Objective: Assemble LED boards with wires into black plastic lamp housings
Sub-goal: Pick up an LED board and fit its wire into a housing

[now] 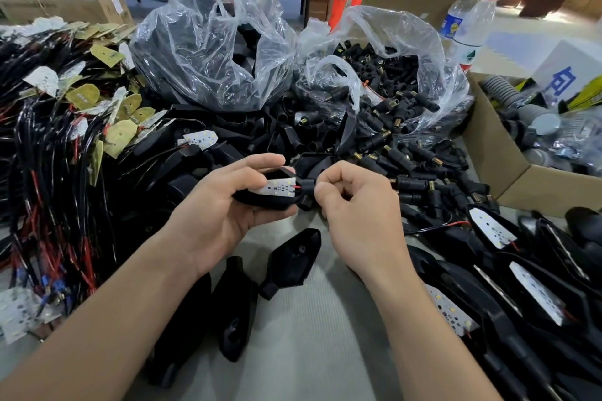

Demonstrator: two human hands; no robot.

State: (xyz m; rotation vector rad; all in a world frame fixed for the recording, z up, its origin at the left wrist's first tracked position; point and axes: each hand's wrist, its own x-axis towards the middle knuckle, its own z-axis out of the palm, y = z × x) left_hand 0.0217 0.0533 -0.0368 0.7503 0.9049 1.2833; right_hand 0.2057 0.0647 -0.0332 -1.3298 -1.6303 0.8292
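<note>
My left hand [215,215] grips a black lamp housing [260,200] above the middle of the table. A white LED board [279,188] lies in the housing, with red and black wires at its right end. My right hand [358,215] pinches the black stem end of the housing [307,189], where the wires go in. Empty black housings [293,262] lie on the table below my hands. Finished housings with white boards [492,228] are piled at the right. A heap of wired LED boards [81,127] covers the left side.
Two clear plastic bags stand behind my hands, one with black housings [208,52], one with black stem connectors [391,75]. Loose connectors [423,179] spill to the right. A cardboard box [508,172] of parts sits at the far right, plastic bottles [469,19] behind it.
</note>
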